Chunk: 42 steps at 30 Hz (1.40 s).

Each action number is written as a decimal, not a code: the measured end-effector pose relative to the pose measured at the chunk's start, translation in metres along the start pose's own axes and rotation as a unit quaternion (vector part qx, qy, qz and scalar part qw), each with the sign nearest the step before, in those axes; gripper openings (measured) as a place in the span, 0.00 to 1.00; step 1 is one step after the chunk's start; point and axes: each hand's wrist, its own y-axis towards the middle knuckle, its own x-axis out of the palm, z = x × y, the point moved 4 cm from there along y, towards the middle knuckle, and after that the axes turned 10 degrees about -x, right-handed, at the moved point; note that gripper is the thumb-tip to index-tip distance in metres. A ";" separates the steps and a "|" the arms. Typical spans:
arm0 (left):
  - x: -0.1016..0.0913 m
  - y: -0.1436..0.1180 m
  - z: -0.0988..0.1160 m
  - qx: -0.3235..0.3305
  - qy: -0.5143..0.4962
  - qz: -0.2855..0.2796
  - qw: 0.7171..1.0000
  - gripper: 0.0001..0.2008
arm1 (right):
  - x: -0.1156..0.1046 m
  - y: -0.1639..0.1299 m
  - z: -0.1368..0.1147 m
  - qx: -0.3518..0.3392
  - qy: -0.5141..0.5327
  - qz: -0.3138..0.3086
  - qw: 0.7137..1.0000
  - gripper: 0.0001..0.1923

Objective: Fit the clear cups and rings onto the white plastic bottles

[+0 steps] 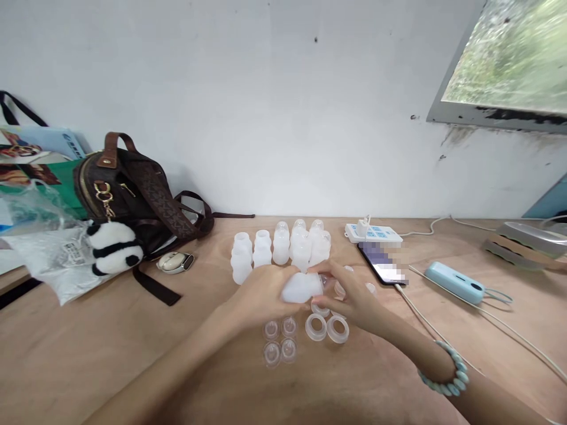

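Our left hand [259,295] and right hand [349,292], fingers clamped on one translucent bottle [302,287], near the bottle cluster [283,248].

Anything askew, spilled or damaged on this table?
Nothing stands out. Bottles stand upright in a group, rings and caps lie sorted, and both hands hold one bottle.

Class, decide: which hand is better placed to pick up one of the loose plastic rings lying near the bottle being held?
Probably the right hand: the rings lie just below it, while the left hand grips the bottle.
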 end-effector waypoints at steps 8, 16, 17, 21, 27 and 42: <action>-0.022 0.006 -0.008 -0.015 0.028 -0.003 0.999 0.21 | -0.020 0.026 -0.019 0.109 -0.064 -0.067 0.990 0.15; -0.028 0.007 -0.005 -0.018 -0.007 -0.072 0.997 0.16 | -0.025 0.032 -0.024 0.086 -0.006 -0.115 0.990 0.23; -0.027 0.008 -0.006 -0.017 -0.017 -0.075 0.997 0.16 | -0.023 0.030 -0.020 0.096 -0.001 -0.116 0.989 0.26; -0.021 0.011 -0.008 -0.019 -0.031 -0.090 0.995 0.16 | -0.011 0.027 -0.005 0.160 0.060 -0.118 0.978 0.13; -0.019 0.013 -0.014 -0.031 -0.058 -0.122 0.990 0.18 | -0.007 0.032 -0.002 0.111 0.095 -0.077 0.986 0.22; 0.041 0.027 -0.046 -0.010 -0.359 -0.217 0.908 0.21 | -0.032 0.039 -0.006 -0.007 -0.030 -0.032 0.999 0.14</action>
